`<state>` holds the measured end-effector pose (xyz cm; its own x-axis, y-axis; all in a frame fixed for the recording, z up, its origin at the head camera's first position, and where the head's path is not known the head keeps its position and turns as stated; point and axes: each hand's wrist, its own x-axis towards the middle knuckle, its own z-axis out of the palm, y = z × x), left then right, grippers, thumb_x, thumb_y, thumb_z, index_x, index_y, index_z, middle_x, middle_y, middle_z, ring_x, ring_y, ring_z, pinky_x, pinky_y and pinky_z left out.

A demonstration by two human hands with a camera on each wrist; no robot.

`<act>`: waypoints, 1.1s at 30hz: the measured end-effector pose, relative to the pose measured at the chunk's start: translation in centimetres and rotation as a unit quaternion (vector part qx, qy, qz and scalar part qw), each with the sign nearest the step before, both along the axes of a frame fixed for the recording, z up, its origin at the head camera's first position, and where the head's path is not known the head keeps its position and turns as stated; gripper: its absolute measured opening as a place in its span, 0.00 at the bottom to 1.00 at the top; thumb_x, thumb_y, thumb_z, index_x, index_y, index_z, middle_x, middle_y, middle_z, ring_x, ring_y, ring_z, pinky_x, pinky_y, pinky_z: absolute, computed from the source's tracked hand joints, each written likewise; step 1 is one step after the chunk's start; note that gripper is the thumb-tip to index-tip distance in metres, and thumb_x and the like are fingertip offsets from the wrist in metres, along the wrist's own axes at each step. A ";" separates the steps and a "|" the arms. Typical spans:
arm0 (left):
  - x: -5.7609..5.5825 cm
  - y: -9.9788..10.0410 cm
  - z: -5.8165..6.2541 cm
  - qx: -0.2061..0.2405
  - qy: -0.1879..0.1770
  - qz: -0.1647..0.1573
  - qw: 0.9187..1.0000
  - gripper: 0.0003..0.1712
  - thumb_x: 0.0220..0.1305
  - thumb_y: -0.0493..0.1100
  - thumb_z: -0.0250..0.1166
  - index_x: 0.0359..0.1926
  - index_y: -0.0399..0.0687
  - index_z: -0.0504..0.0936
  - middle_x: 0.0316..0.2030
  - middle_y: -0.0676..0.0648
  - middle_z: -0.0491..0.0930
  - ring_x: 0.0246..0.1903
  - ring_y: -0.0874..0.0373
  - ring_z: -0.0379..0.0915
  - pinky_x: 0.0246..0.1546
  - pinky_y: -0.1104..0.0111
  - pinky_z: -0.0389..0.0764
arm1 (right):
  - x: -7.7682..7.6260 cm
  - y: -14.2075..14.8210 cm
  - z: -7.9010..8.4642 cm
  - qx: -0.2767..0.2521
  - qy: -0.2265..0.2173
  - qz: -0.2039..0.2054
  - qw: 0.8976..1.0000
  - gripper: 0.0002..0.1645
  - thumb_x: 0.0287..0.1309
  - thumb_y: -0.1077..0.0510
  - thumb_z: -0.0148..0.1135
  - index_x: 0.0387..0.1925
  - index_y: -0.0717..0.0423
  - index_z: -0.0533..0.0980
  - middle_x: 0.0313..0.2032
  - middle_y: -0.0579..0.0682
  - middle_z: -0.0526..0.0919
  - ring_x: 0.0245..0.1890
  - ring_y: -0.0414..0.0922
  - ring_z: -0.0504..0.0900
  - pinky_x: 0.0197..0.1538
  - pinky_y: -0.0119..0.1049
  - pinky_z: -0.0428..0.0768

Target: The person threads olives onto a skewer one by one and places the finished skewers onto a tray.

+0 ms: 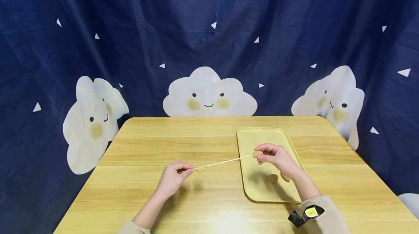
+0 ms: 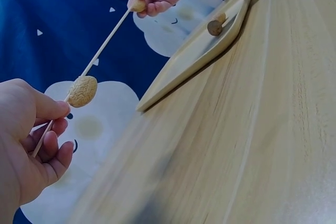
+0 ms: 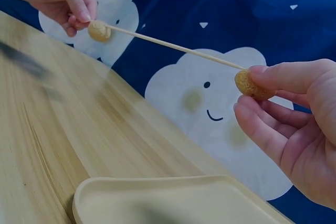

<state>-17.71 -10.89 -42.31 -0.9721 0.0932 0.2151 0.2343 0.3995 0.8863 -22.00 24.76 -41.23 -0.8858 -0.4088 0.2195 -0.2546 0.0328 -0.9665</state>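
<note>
A thin wooden skewer [image 1: 227, 161] spans the space between both hands, above the table. My left hand [image 1: 172, 178] pinches it near one end between thumb and fingers. Just past those fingers, a wrinkled golden-brown food ball [image 2: 83, 91] is threaded on the stick. At the far end, my right hand [image 1: 277, 158] pinches a second such ball [image 3: 253, 84] between thumb and fingertips, against the skewer's tip; how deep the tip goes in is hidden. Below the right hand lies a pale yellow tray [image 1: 262, 136], holding a brown ball [image 1: 272, 178] and another ball [image 1: 285, 177] partly hidden by the wrist.
The wooden table [image 1: 157, 143] extends around the tray, which sits right of the middle. A dark blue curtain [image 1: 196, 45] with white clouds and triangles hangs behind. A black strap device with a yellow-lit screen [image 1: 311, 212] is on the right wrist.
</note>
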 end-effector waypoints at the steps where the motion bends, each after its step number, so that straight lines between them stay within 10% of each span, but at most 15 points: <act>1: 0.0 0.0 0.0 -0.003 0.001 -0.001 1.000 0.02 0.54 0.35 0.68 0.28 0.39 0.85 0.28 0.52 0.80 0.31 0.58 0.75 0.33 0.72 0.76 | 0.0 0.0 0.0 0.002 0.002 -0.001 1.000 0.19 0.56 0.69 0.59 0.45 0.82 0.67 0.30 0.47 0.81 0.29 0.40 0.80 0.35 0.40 0.80; 33: -0.1 0.6 0.0 0.017 -0.005 -0.014 1.000 0.01 0.52 0.33 0.68 0.28 0.39 0.86 0.25 0.52 0.78 0.26 0.63 0.68 0.27 0.73 0.72 | 0.3 -0.9 0.0 -0.034 0.049 0.018 0.998 0.11 0.52 0.70 0.62 0.39 0.61 0.80 0.31 0.47 0.81 0.26 0.40 0.80 0.32 0.35 0.80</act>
<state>-17.84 -10.32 -42.29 -0.9715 0.1139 0.2079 0.2355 0.3631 0.9015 -21.71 23.88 -41.27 -0.8438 -0.4213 0.3325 -0.3475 -0.0432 -0.9367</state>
